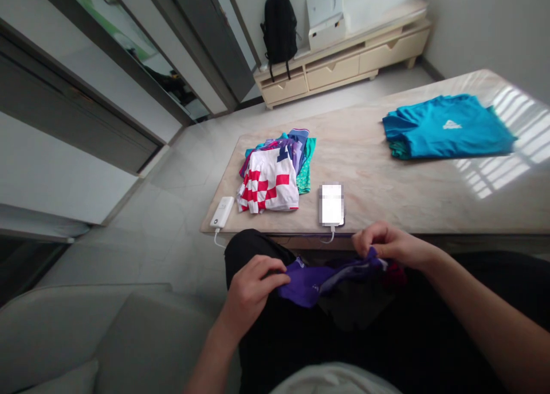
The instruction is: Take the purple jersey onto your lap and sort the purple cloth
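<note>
A purple garment (315,279) lies stretched across my lap, just below the near edge of the table (387,170). My left hand (251,291) pinches its left end with the fingers closed. My right hand (387,244) grips its right end, fingers curled over the cloth. A bit of dark red fabric (393,275) shows under my right wrist.
On the table lie a heap of folded clothes topped by a red-and-white checked shirt (270,183), a phone (331,205) on a cable, a white power bank (222,212) and folded blue shirts (447,126). A grey sofa (86,337) is at my left. A low cabinet (344,62) with a black backpack (279,27) stands by the far wall.
</note>
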`<state>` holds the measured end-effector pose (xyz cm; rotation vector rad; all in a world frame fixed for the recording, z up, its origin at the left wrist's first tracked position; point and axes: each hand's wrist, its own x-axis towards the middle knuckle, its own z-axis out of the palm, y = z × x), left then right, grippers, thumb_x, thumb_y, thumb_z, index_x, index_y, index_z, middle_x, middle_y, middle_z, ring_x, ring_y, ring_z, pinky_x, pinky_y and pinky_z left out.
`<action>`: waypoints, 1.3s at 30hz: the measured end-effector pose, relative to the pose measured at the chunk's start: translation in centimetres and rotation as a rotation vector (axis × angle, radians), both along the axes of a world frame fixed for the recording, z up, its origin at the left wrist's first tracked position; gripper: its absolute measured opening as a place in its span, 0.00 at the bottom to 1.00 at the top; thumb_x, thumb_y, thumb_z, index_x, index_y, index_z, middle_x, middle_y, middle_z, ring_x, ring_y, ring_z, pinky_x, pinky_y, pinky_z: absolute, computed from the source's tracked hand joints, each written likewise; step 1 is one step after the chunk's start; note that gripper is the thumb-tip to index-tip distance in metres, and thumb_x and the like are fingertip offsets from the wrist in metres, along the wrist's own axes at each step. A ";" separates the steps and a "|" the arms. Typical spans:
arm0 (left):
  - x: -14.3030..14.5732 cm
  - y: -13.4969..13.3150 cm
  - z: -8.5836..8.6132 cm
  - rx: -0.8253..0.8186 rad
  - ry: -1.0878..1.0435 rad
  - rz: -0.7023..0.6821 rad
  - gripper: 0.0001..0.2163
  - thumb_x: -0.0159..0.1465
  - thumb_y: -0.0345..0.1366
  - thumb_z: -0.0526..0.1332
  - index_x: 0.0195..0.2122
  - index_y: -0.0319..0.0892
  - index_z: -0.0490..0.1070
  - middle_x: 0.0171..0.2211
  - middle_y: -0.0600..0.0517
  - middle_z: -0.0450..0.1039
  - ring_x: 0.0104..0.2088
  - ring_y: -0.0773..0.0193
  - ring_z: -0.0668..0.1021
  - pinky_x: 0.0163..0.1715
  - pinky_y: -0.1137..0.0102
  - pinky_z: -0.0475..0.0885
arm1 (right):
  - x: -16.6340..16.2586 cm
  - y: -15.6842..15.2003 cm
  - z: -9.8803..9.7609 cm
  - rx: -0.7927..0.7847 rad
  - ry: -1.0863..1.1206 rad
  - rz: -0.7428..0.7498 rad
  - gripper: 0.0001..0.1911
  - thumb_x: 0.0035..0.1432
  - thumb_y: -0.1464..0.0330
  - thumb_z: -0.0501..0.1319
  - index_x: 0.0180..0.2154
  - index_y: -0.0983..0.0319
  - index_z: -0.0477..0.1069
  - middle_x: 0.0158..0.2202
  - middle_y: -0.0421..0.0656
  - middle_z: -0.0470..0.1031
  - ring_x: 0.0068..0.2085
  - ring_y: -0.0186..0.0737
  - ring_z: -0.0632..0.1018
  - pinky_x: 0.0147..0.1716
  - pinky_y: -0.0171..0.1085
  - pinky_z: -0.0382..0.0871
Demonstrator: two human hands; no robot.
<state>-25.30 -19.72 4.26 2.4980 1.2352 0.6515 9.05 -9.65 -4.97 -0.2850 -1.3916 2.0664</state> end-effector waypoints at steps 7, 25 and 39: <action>5.3 1.0 -2.8 -0.197 -0.462 0.083 0.11 0.71 0.27 0.59 0.41 0.45 0.82 0.41 0.48 0.82 0.42 0.61 0.83 0.44 0.68 0.78 | -4.4 -1.2 1.3 0.017 0.022 0.060 0.16 0.68 0.57 0.65 0.36 0.65 0.77 0.37 0.45 0.78 0.40 0.37 0.77 0.44 0.35 0.69; 3.9 -0.6 -3.4 -0.365 -0.670 0.163 0.04 0.67 0.31 0.67 0.42 0.43 0.81 0.41 0.46 0.80 0.43 0.59 0.81 0.46 0.67 0.76 | -3.4 -3.9 0.8 0.035 -0.084 -0.054 0.16 0.67 0.57 0.66 0.34 0.65 0.77 0.35 0.45 0.76 0.37 0.37 0.77 0.39 0.35 0.72; 6.7 -0.7 -3.8 -0.398 -0.585 0.168 0.11 0.59 0.26 0.73 0.42 0.45 0.83 0.36 0.54 0.84 0.35 0.65 0.83 0.41 0.74 0.77 | -7.8 -6.3 -0.5 -0.182 -0.041 -0.127 0.19 0.55 0.60 0.75 0.36 0.63 0.71 0.31 0.40 0.74 0.31 0.33 0.74 0.31 0.31 0.66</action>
